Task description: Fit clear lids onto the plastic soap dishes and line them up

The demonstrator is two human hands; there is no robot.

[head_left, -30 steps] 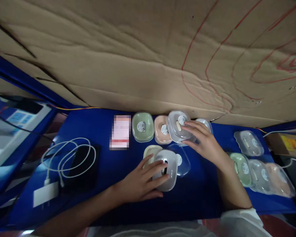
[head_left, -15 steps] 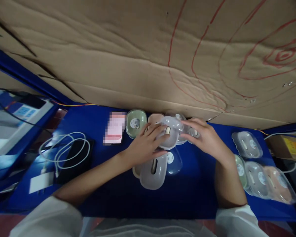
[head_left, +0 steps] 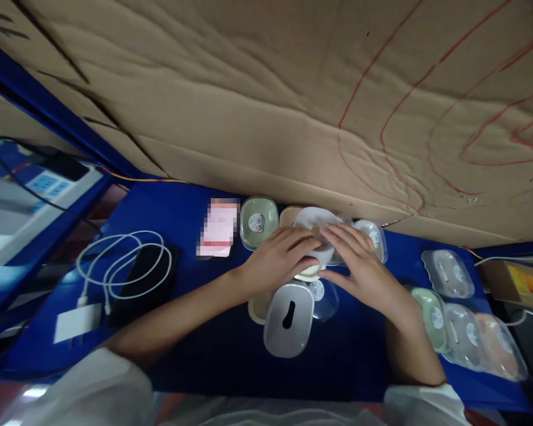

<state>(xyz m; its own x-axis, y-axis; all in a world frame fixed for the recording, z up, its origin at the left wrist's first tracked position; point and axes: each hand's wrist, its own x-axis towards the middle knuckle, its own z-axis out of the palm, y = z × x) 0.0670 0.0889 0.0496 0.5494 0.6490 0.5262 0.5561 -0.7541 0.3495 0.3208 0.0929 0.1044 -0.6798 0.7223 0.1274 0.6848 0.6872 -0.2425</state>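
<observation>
Both hands are around a pale grey oval plastic dish (head_left: 313,217), which looks like a soap dish. My left hand (head_left: 278,257) curls over its near left side, and my right hand (head_left: 362,263) grips the right side with thumb below and fingers on top. A cream-coloured piece (head_left: 310,273) shows under the dish, between the hands; whether the two are joined I cannot tell. Just nearer to me lies another grey dish (head_left: 279,337) with a dark slot in its middle. It partly covers a beige piece (head_left: 256,309) and a clear lid (head_left: 327,302) with a round sticker.
Behind my hands stand a green container (head_left: 260,222), a peach one (head_left: 288,216) and a clear-lidded one (head_left: 373,236). More lidded containers (head_left: 466,337) sit at the right. A phone (head_left: 220,228) and a white cable (head_left: 128,234) lie left. A cardboard wall (head_left: 249,118) rises behind.
The grey dish has been tilted and turned between my hands. My right hand has closed in towards my left hand, and the cream piece now shows below the dish. The whole view has shifted slightly.
</observation>
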